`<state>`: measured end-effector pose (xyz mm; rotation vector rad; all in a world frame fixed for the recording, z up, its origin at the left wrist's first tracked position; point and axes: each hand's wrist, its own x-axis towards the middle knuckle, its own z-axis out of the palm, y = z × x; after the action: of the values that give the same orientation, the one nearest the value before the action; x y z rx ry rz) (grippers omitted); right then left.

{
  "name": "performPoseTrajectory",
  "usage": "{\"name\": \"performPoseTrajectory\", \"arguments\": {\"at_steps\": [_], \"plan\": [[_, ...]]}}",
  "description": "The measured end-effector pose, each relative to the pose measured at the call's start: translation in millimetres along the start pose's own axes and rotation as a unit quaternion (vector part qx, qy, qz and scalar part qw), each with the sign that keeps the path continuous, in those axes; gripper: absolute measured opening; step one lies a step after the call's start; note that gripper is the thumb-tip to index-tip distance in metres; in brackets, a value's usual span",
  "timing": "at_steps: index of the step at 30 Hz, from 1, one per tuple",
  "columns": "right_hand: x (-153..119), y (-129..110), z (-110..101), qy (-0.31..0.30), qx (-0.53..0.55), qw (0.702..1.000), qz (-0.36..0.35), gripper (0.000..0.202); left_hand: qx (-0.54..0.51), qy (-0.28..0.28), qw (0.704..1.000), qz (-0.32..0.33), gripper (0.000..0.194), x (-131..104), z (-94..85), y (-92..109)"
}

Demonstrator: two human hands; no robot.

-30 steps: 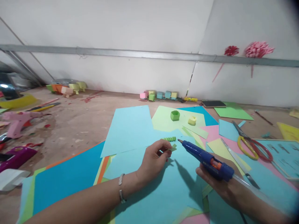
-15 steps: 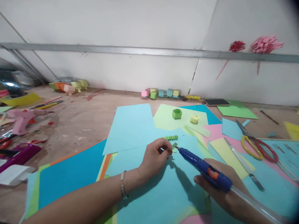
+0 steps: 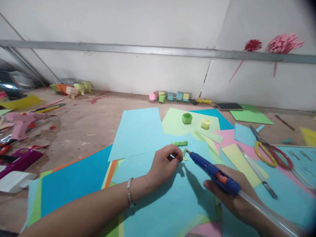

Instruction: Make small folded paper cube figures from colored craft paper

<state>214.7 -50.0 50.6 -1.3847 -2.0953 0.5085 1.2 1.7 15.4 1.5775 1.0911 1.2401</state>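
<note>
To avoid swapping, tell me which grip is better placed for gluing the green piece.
Probably right: the right grip holds the blue glue gun, nozzle near the green piece in the left grip.

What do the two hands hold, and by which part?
The right hand holds the blue glue gun beneath its body; the handle is hidden. The left hand pinches a small green paper piece by one end.

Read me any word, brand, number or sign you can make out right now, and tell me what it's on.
No text is readable in this view.
Yellow tube by the wall: dark marks, too small to read.
Light-blue panel at the right edge: dark marks, too blurred to tell if they are writing.
Blue glue gun: no lettering I can make out.
</note>
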Motion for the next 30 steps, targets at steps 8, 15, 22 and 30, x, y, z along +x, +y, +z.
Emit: {"name": "performPoseTrajectory", "arguments": {"at_steps": [8, 15, 22, 30], "plan": [[-4.6, 3.3, 0.5, -0.029, -0.019, 0.999, -0.025, 0.036, 0.009, -0.015, 1.0, 0.018, 0.02, 0.1, 0.0, 1.0], [-4.7, 3.7, -1.4, -0.042, -0.028, 0.998, -0.038, 0.035, 0.029, -0.018, 0.999, 0.027, 0.022, -1.3, -2.1, 0.4], [-3.8, 3.5, 0.5, -0.029, -0.032, 0.998, -0.042, 0.035, 0.032, -0.017, 0.999, 0.036, 0.021, -0.4, -1.5, 1.0], [-4.0, -0.1, -0.3, -0.017, -0.009, 0.999, -0.028, 0.038, 0.039, -0.022, 0.998, 0.04, 0.021, -0.5, -1.8, 0.1]]}}
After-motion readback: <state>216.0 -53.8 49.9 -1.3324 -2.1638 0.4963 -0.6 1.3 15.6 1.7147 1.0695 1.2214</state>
